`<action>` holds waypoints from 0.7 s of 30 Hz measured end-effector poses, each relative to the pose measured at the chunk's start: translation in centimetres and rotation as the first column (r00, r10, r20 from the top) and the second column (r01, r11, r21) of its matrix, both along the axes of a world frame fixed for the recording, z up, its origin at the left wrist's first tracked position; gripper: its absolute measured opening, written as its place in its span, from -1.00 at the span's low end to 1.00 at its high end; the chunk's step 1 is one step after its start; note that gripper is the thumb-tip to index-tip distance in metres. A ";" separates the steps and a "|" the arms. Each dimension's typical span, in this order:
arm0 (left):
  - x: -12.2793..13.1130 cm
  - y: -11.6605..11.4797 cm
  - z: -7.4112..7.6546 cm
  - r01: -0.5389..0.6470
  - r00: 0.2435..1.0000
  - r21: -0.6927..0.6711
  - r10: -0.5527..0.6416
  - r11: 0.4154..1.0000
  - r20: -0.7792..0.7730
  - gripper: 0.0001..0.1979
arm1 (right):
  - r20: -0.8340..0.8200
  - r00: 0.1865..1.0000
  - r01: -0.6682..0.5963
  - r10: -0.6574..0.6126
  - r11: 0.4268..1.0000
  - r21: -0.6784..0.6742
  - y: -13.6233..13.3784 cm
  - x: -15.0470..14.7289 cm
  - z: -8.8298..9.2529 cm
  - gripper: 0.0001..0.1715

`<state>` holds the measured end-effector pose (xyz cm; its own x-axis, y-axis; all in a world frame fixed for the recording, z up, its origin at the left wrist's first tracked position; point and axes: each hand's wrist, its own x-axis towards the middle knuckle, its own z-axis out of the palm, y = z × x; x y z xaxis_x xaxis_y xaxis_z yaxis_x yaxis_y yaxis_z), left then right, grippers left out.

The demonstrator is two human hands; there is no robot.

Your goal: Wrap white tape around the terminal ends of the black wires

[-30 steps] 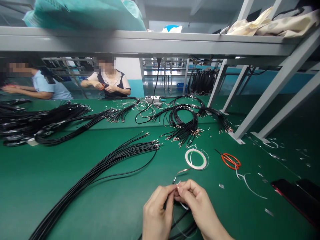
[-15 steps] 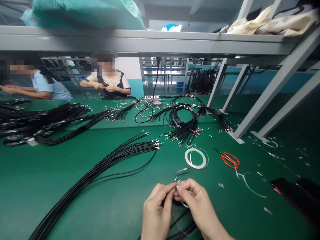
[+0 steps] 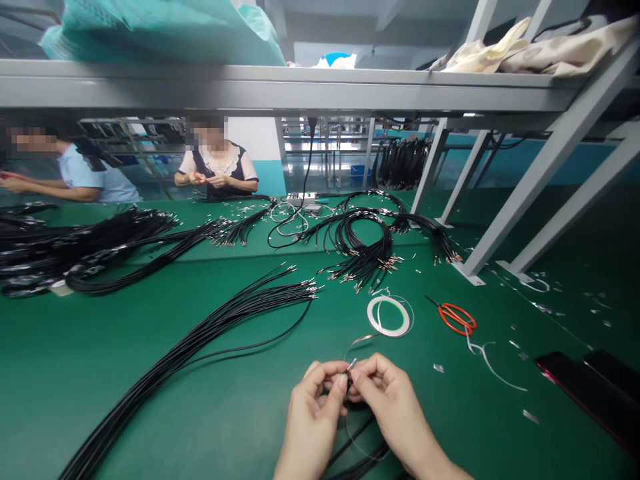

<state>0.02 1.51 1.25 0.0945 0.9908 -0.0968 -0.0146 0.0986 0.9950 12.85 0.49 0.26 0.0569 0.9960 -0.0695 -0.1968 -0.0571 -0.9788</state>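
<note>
The left hand (image 3: pixel 313 413) and right hand (image 3: pixel 395 403) meet at the near side of the green table (image 3: pixel 225 427), thumb and index finger of each pinching a thin silver-tipped cable (image 3: pixel 352 365) between them. The other fingers curl inward; their exact grip is hidden. Under the hands lie more black cables (image 3: pixel 361 467), with a thin clear strand looping beside them.

To the left, a loose cable bundle (image 3: pixel 190 343) runs from the near edge towards the middle, metal ends pointing far right. Just beyond the hands sits a white ring-shaped roll (image 3: pixel 372 319); to its right are orange-handled scissors (image 3: pixel 457 319), and 2 dark flat objects (image 3: pixel 575 387) lie at the near right.

Farther off are a coiled cable bundle (image 3: pixel 373 259) and, on the left, a cable heap (image 3: pixel 100 243). At the far left, 2 people (image 3: pixel 215 167) work beneath a grey shelf (image 3: pixel 325 87).
</note>
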 end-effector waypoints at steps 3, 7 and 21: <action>0.0 0.1 0.0 -0.023 1.000 0.001 0.023 1.000 -0.011 -0.71 | 0.021 1.000 -0.015 0.014 1.000 0.026 -0.1 0.0 0.0 -0.68; 0.1 0.2 -0.1 -0.077 0.997 0.051 0.077 0.996 0.002 -0.73 | 0.063 0.998 -0.028 0.027 0.999 0.021 -0.3 -0.2 0.0 -0.68; -1.2 0.5 -0.6 -0.024 0.975 0.155 0.057 0.988 -0.216 -0.83 | 0.218 0.975 -0.034 0.030 0.999 0.013 0.1 0.3 -0.1 -0.66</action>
